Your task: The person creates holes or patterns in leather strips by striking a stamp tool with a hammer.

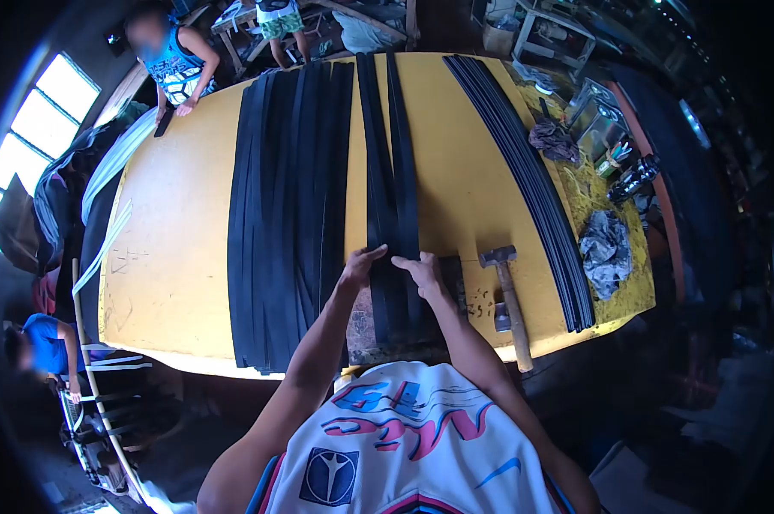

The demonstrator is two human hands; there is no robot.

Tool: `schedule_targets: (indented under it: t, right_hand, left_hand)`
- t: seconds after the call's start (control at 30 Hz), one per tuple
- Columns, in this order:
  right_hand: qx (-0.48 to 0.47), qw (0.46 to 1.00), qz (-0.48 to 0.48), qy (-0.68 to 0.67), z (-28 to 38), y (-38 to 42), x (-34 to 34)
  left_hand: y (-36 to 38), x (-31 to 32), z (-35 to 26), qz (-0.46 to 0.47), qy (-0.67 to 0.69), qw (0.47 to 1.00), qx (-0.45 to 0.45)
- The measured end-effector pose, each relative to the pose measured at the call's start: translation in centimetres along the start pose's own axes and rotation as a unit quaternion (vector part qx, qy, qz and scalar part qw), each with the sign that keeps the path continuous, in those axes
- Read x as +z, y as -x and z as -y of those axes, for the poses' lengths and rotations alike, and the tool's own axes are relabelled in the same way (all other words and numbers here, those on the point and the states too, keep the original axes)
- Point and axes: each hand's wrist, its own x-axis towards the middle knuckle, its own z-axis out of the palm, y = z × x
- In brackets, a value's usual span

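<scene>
Two long black strips (377, 171) run away from me across the yellow table, with a narrow gap between them at the far end and overlapping near my hands. My left hand (359, 267) grips their left edge, its thumb lying over the top. At the right edge, my right hand (421, 272) has its thumb across the strip, pointing toward the left one; its other fingers are partly hidden. Beneath the strips' near ends lies a dark worn block (361, 325). A hammer (511, 313) with a wooden handle rests to the right of my right hand.
A wide bundle of black strips (288, 206) covers the yellow table (173, 223) on the left; thin dark lengths (524, 171) lie on the right. Crumpled plastic (606, 253) and a black bottle (634, 178) are farther right. A person (177, 64) stands at the far-left corner.
</scene>
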Motion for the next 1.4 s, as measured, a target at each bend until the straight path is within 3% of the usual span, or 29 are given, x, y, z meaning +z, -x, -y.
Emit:
schedule_targets:
  t: [0.13,0.2,0.43,0.5,0.57,0.7,0.73,0.8,0.87,0.97,1.03,1.07,1.13,1.17,1.23,1.27,1.3,1.37,1.4]
  right_hand:
    - [-0.004,0.999,0.024,0.047,-5.0,-6.6,-1.3]
    - [0.035,0.997,0.057,0.023,-3.3,-6.7,-1.6]
    - [0.143,0.978,0.142,0.049,0.0,-6.7,-2.2]
    - [0.135,0.977,0.163,0.040,-0.8,-7.4,-2.5]
    - [0.087,0.979,0.139,0.123,-0.8,-7.8,-2.8]
    - [0.179,0.961,0.187,0.096,-1.1,-8.7,-3.7]
    - [0.181,0.961,0.186,0.097,-1.6,-9.3,-4.1]
    - [0.139,0.945,0.145,0.258,-2.0,-9.9,-4.7]
    - [0.123,0.953,0.148,0.233,-1.5,-9.5,-5.9]
    - [0.123,0.958,0.157,0.206,-0.7,-9.2,-7.0]
    - [0.107,0.955,0.152,0.233,-1.2,-9.3,-7.7]
    - [0.106,0.955,0.151,0.233,-1.7,-9.6,-7.9]
    - [0.071,0.956,0.124,0.255,-3.5,-10.4,-8.3]
    - [0.073,0.956,0.123,0.255,-3.7,-10.5,-8.8]
    - [0.059,0.949,0.155,0.268,-2.8,-10.0,-9.1]
    - [0.035,0.957,0.134,0.256,-2.8,-9.4,-9.0]
    - [0.037,0.957,0.133,0.255,-3.3,-9.3,-9.0]
    - [0.024,0.984,0.128,0.119,-4.7,-9.4,-9.2]
    - [0.024,0.984,0.129,0.120,-4.7,-9.3,-9.4]
  left_hand:
    - [-2.0,0.6,-2.4,-0.109,-0.073,0.991,0.018]
    - [-1.6,1.6,-4.0,-0.149,-0.125,0.981,-0.015]
    - [-4.6,-2.9,-2.7,-0.090,-0.098,0.988,-0.083]
    - [-4.2,-2.9,-3.2,-0.086,-0.107,0.987,-0.087]
    - [-3.8,-2.7,-3.6,-0.081,-0.115,0.986,-0.087]
    - [-2.4,-1.3,-5.5,-0.111,-0.277,0.950,-0.090]
    - [-1.7,-0.7,-6.1,-0.122,-0.315,0.935,-0.104]
    - [-1.3,0.4,-5.9,-0.148,-0.325,0.930,-0.087]
    - [-1.0,0.8,-5.9,-0.174,-0.335,0.924,-0.068]
    - [-1.5,-0.5,-5.6,-0.130,-0.371,0.918,-0.055]
    - [-3.2,-2.4,-4.0,-0.123,-0.471,0.872,0.043]
    - [-3.2,-2.5,-3.5,-0.123,-0.470,0.873,0.044]
    - [-1.1,-0.9,-3.3,-0.228,-0.607,0.745,0.158]
    - [-0.2,0.0,-3.0,-0.226,-0.607,0.745,0.156]
    - [1.8,2.1,-2.3,-0.291,-0.693,0.570,0.331]
    - [3.4,3.3,-1.9,-0.250,-0.679,0.593,0.352]
    - [5.5,4.6,-1.9,-0.152,-0.688,0.611,0.360]
    - [7.9,5.5,0.0,0.015,-0.709,0.599,0.372]
    - [8.6,5.5,1.4,0.044,-0.737,0.575,0.352]
